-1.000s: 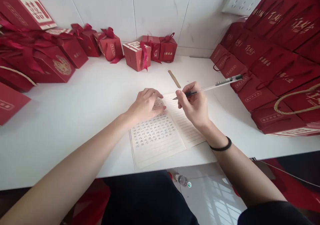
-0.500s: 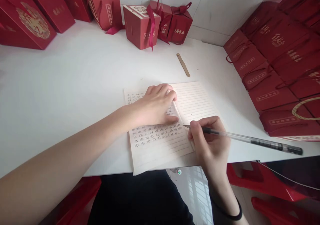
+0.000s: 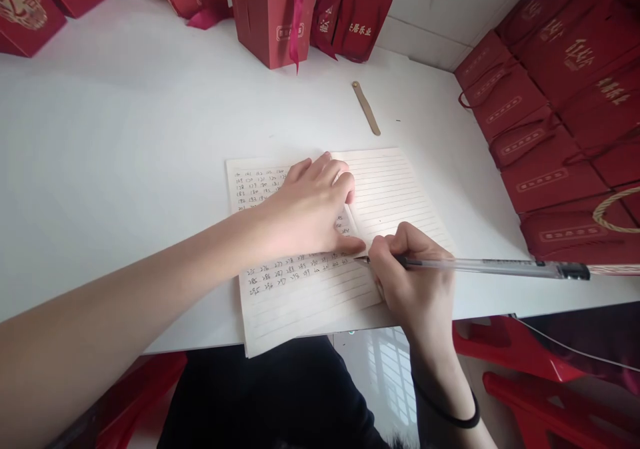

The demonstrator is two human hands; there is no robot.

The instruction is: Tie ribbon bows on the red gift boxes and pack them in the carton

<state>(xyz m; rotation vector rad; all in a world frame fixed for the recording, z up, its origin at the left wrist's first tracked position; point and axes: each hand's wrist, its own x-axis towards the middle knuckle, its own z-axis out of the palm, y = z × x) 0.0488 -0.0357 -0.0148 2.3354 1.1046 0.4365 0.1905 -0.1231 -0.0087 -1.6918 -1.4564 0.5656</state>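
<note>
An open lined notebook (image 3: 400, 196) lies on the white table (image 3: 125, 136), its left page filled with rows of handwritten numbers. My left hand (image 3: 313, 206) rests flat on that left page, fingers stretched toward the spine. My right hand (image 3: 415, 282) is closed round a clear pen (image 3: 490, 267) with a dark cap. The pen's tip touches the left page near the spine, just below my left thumb. A black band circles my right wrist.
Red gift boxes with ribbons (image 3: 273, 12) line the back of the table by the tiled wall. Red paper bags (image 3: 550, 136) are stacked along the right side. A thin tan strip (image 3: 366, 107) lies beyond the notebook. Red stools (image 3: 525, 376) stand under the table.
My right hand with the pen came down from the top of the right page to the lower left page. The view tilted down and closer. My left hand stayed on the page.
</note>
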